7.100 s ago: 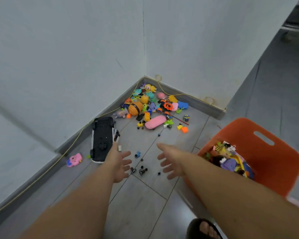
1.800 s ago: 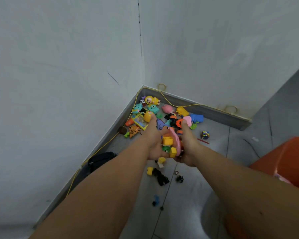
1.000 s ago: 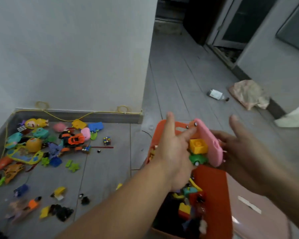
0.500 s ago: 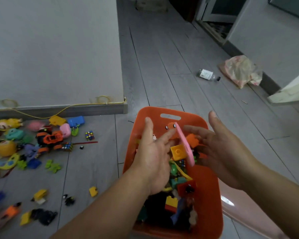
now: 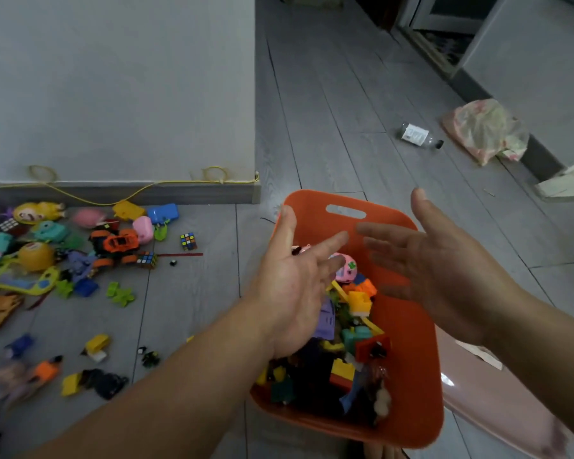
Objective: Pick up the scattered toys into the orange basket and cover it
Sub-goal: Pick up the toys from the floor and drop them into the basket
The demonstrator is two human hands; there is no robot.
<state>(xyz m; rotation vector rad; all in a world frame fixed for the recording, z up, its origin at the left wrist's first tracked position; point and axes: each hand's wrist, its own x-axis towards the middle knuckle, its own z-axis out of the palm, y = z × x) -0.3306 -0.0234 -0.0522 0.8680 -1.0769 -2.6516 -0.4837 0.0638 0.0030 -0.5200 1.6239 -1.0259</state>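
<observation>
Both your hands are over the orange basket, and both are empty. Left hand spread wide, fingers straight, above the basket's left wall. Right hand just as loose, palm turned in toward the left one, above the right side. Nothing gripped.

Left of the basket, the floor is thick with toys. Nearest are a Rubik's cube and a second cube. Beyond those sit an orange toy car, a pink toy and a blue toy. Green pieces and a yellow brick lie closer to your forearm, with a black toy near it. A yellow cable runs along the skirting further left. Your left hand and forearm block the basket's left wall and part of its load.

Tucked against the basket's right side lies a pale pink panel, touching it; I cannot tell if it is the cover. Well beyond the basket lie a plastic bottle and a crumpled plastic bag.

Inside the basket there is a heap: a pink round toy with a green mark on top, a yellow block, a purple piece, a red block and dark bits below.

The bottle carries a white label, with writing too small to read.
</observation>
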